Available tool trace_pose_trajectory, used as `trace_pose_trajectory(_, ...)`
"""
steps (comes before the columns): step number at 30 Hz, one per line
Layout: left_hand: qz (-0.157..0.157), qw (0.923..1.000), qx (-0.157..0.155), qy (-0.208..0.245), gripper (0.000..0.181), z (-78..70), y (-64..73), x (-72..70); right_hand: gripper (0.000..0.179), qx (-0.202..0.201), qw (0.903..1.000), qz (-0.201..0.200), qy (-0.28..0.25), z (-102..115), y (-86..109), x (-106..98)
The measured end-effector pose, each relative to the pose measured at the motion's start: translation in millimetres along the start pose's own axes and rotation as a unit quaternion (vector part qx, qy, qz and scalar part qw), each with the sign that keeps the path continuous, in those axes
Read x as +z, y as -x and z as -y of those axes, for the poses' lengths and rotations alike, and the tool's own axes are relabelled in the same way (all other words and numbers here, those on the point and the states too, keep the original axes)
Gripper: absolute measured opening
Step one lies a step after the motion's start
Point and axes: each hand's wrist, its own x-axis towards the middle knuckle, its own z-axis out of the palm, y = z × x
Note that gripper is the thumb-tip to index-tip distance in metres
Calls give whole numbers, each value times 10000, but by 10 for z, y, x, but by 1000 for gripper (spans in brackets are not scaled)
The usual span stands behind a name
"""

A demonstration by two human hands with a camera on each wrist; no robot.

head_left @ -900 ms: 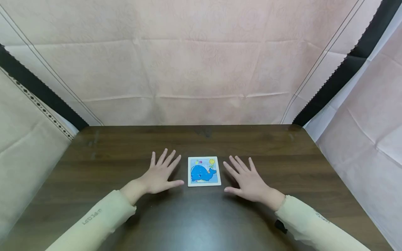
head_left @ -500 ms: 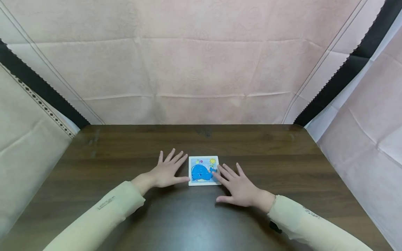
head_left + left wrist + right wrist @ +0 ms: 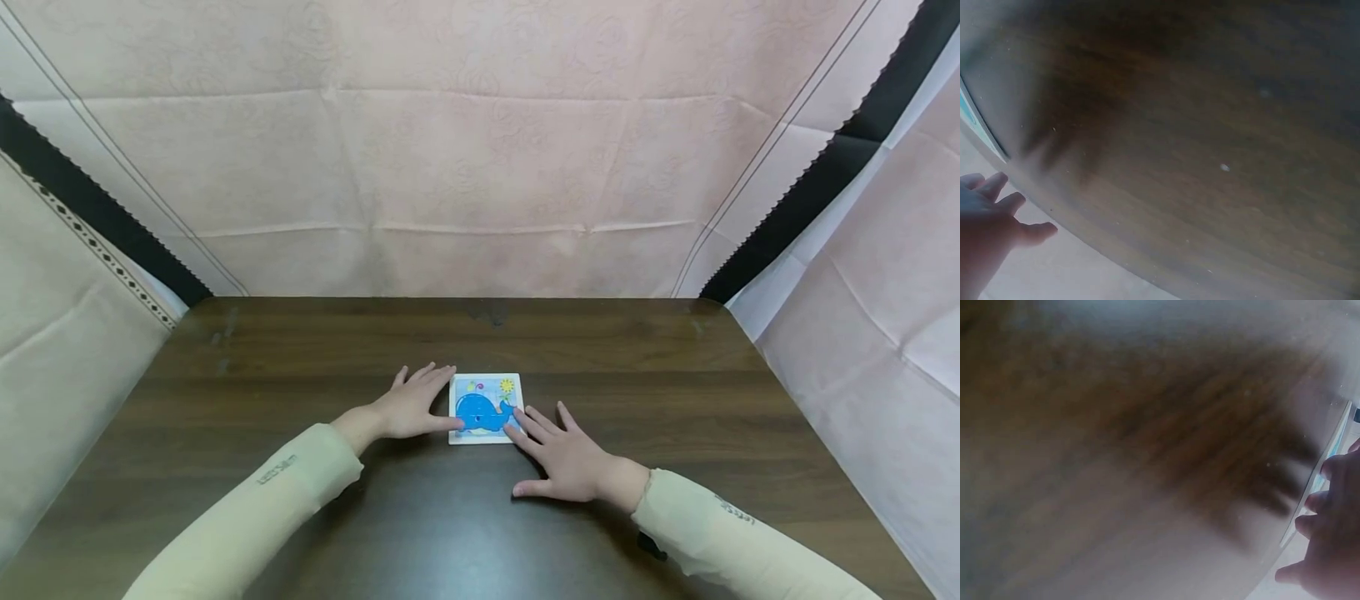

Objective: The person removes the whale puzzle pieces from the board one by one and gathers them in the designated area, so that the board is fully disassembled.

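A small square whale picture board [image 3: 477, 408] with a white border lies flat on the dark wooden table. My left hand [image 3: 405, 409] is at its left side, with the thumb over the lower left part and the fingertips by the upper left corner. From the lower right, my right hand [image 3: 567, 460] reaches two fingertips over the board's edge near the whale's tail, its thumb spread apart over the table. Fingers of both hands are extended. The wrist views catch only slivers of the board's edge [image 3: 980, 125], beside the fingers.
The brown tabletop [image 3: 450, 542] stretches out around the board. Pale cloth walls [image 3: 480, 167] rise behind the table's far edge and at both sides, with black strips [image 3: 97, 208] along the corners.
My left hand has moved right until its thumb overlaps the board. My right hand has moved left and slightly nearer, bringing its fingertips onto the board's right edge. The board stays in place.
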Motion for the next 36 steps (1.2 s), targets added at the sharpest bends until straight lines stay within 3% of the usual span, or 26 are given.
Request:
trace_pose_trajectory(8,156,9996,-57,-236,87,11,-70,59,85,41,10000,82,28,13,-4,-2)
trace_pose_trajectory(22,76,9996,-51,-255,80,14,-110,56,85,92,9998,170,51,19,-18,-19)
trace_pose_trajectory(31,-104,9998,-77,126,72,-11,-147,86,85,70,9998,168,88,14,-17,-22)
trace_pose_trajectory(36,-351,9984,-283,338,63,-31,-183,97,85,72,9998,193,69,5,-21,-17)
